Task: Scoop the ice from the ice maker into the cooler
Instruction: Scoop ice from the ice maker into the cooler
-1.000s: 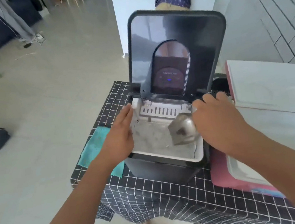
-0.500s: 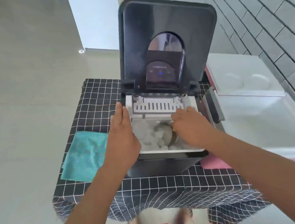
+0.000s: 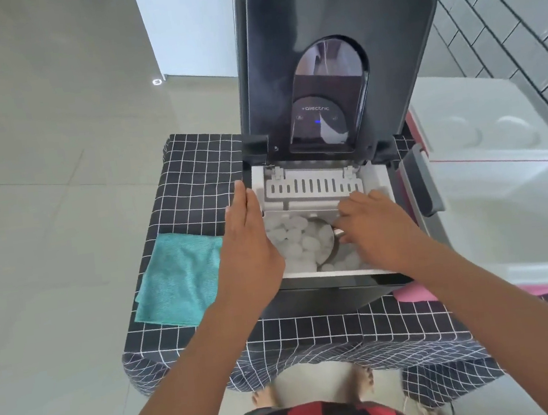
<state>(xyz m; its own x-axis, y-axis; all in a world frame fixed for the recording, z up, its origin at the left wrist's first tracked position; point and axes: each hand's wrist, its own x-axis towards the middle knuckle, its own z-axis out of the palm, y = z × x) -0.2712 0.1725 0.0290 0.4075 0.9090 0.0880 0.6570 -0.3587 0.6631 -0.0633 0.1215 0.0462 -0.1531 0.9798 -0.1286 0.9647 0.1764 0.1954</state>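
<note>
Right hand grip closed on metal scoop in ice; left hand flat, open

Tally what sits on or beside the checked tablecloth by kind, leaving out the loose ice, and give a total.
Ice maker, lid up: 1
Metal scoop, in the ice, held by the right hand: 1
Teal cloth: 1
Cooler, white and pink, open: 1
Total: 4
The left hand rests flat on the ice maker's left rim.

Right hand has sunk the scoop into the ice — now heaped inside.
</note>
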